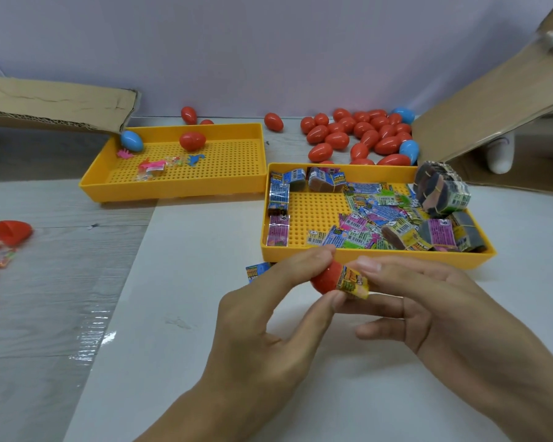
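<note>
My left hand (268,317) pinches a red plastic egg half (324,280) between thumb and forefinger, just in front of the near yellow tray (396,261). A small folded printed leaflet (354,283) sticks out of the egg half. My right hand (428,301) holds that leaflet with fingertips and thumb. Another blue leaflet (256,271) lies on the table behind my left hand. The near tray holds several loose and bundled leaflets (377,215).
A second yellow tray (173,186) at the back left holds a blue egg (131,141), a red egg (192,141) and small toys (155,165). Several red and blue eggs (361,135) are piled at the back. Red egg halves (10,232) lie far left. Cardboard flaps (492,100) stand on both sides.
</note>
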Motion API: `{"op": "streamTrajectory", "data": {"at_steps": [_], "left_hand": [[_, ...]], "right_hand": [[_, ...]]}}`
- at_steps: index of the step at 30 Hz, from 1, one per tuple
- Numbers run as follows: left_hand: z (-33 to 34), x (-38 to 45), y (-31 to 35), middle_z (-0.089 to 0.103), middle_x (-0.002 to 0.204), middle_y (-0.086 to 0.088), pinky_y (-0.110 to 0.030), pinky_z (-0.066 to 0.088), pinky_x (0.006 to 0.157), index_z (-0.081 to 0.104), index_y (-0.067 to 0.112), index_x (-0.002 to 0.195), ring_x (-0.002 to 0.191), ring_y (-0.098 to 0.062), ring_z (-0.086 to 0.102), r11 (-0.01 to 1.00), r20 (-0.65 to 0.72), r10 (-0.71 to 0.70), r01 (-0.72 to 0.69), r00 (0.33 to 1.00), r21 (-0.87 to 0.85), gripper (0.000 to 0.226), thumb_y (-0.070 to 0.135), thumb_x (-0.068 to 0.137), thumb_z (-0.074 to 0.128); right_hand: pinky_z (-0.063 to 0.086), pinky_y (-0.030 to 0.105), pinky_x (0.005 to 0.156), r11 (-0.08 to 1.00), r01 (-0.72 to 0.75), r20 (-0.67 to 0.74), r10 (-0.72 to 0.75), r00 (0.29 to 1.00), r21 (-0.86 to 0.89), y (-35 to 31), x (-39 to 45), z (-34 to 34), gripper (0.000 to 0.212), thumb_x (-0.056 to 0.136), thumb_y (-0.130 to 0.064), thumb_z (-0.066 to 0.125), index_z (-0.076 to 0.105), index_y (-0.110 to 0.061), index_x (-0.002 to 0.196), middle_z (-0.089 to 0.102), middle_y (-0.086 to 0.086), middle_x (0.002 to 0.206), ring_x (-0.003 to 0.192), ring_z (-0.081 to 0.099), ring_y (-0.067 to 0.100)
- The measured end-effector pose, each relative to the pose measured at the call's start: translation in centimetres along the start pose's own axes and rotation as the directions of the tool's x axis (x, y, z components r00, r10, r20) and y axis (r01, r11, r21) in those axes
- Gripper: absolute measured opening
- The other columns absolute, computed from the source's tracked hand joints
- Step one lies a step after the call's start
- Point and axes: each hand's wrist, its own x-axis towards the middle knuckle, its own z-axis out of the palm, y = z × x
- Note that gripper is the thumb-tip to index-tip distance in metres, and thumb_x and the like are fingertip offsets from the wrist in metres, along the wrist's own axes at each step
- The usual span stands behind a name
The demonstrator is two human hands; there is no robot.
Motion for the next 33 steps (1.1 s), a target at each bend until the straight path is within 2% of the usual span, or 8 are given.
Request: {"op": "streamTrajectory", "data": {"at_steps": [6, 11, 21, 26, 28, 30, 31, 33], "left_hand": [[0.3, -0.3, 0.1, 0.068, 0.125, -0.005, -0.036, 0.056, 0.096, 0.062, 0.002, 0.124, 0.118, -0.016, 0.065, 0.998, 0.026, -0.011, 0.013, 1.0, -0.058, 0.039, 0.016, 0.088, 0.067], [0.3, -0.3, 0.2, 0.068, 0.126, -0.006, -0.035, 0.055, 0.097, 0.061, 0.003, 0.126, 0.118, -0.017, 0.065, 0.992, 0.064, -0.054, 0.061, 0.996, -0.113, 0.045, 0.018, 0.085, 0.07], [0.4, 0.0, 0.3, 0.068, 0.121, 0.0, -0.024, 0.052, 0.097, 0.063, 0.005, 0.12, 0.115, -0.006, 0.066, 1.0, 0.043, -0.017, 0.018, 0.999, -0.022, 0.042, 0.019, 0.082, 0.07], [0.2, 0.0, -0.1, 0.07, 0.122, 0.003, -0.032, 0.053, 0.099, 0.065, 0.009, 0.122, 0.115, -0.011, 0.066, 0.989, 0.065, -0.103, 0.109, 0.993, -0.099, 0.041, 0.02, 0.083, 0.071], [0.1, 0.1, -0.1, 0.071, 0.122, 0.005, -0.034, 0.054, 0.098, 0.067, 0.013, 0.122, 0.114, -0.013, 0.067, 0.974, 0.064, -0.162, 0.17, 0.985, -0.15, 0.04, 0.02, 0.082, 0.072], [0.1, 0.3, 0.0, 0.073, 0.117, 0.007, -0.03, 0.055, 0.095, 0.07, 0.018, 0.121, 0.109, -0.014, 0.07, 0.948, 0.056, -0.217, 0.225, 0.974, -0.224, 0.04, 0.019, 0.081, 0.075], [0.0, 0.5, 0.1, 0.075, 0.113, 0.008, -0.027, 0.056, 0.091, 0.072, 0.021, 0.119, 0.105, -0.013, 0.072, 0.929, 0.051, -0.255, 0.259, 0.966, -0.265, 0.039, 0.019, 0.08, 0.078], [-0.1, 0.9, 0.4, 0.077, 0.103, 0.006, -0.021, 0.057, 0.084, 0.076, 0.027, 0.111, 0.097, -0.014, 0.074, 0.87, 0.044, -0.344, 0.336, 0.938, -0.362, 0.038, 0.017, 0.076, 0.084]], "right_hand": [[0.057, 0.027, 0.053, 0.997, -0.069, 0.021, 0.068, 0.997, 0.045, 0.2, 0.2, -0.5, 0.027, 0.062, -0.012, 0.085, 0.079, -0.006, 0.087, 0.076, 0.017, 0.094, 0.079, 0.075, 0.024], [0.057, 0.024, 0.057, 0.976, -0.164, 0.074, 0.155, 0.985, 0.146, 0.6, 0.8, -0.9, 0.035, 0.069, -0.025, 0.081, 0.078, -0.007, 0.099, 0.075, 0.018, 0.101, 0.084, 0.073, 0.021], [0.057, 0.026, 0.053, 0.98, -0.141, 0.063, 0.133, 0.989, 0.138, 0.7, 0.7, -0.9, 0.034, 0.068, -0.029, 0.078, 0.079, -0.008, 0.096, 0.076, 0.013, 0.094, 0.079, 0.074, 0.021], [0.056, 0.026, 0.051, 0.988, -0.117, 0.064, 0.111, 0.992, 0.096, 0.5, 0.6, -0.9, 0.032, 0.071, -0.029, 0.075, 0.079, -0.01, 0.096, 0.076, 0.014, 0.095, 0.082, 0.075, 0.023], [0.057, 0.029, 0.054, 0.999, -0.042, 0.08, 0.04, 0.996, 0.03, 0.6, 0.6, -0.9, 0.031, 0.076, -0.03, 0.078, 0.077, -0.013, 0.102, 0.075, 0.012, 0.1, 0.088, 0.074, 0.026], [0.058, 0.03, 0.057, 0.979, 0.164, 0.029, -0.162, 0.986, -0.123, 0.7, 0.5, -0.9, 0.035, 0.071, -0.033, 0.083, 0.077, -0.022, 0.103, 0.076, 0.006, 0.1, 0.089, 0.074, 0.022], [0.059, 0.029, 0.059, 0.913, 0.309, 0.0, -0.321, 0.947, -0.267, 0.7, 0.4, -1.0, 0.039, 0.067, -0.035, 0.085, 0.077, -0.026, 0.104, 0.075, 0.001, 0.103, 0.091, 0.073, 0.02], [0.059, 0.025, 0.065, 0.58, 0.574, 0.129, -0.63, 0.766, -0.578, 0.8, 0.2, -1.1, 0.041, 0.071, -0.031, 0.084, 0.074, -0.028, 0.111, 0.071, -0.006, 0.111, 0.101, 0.07, 0.017]]}}
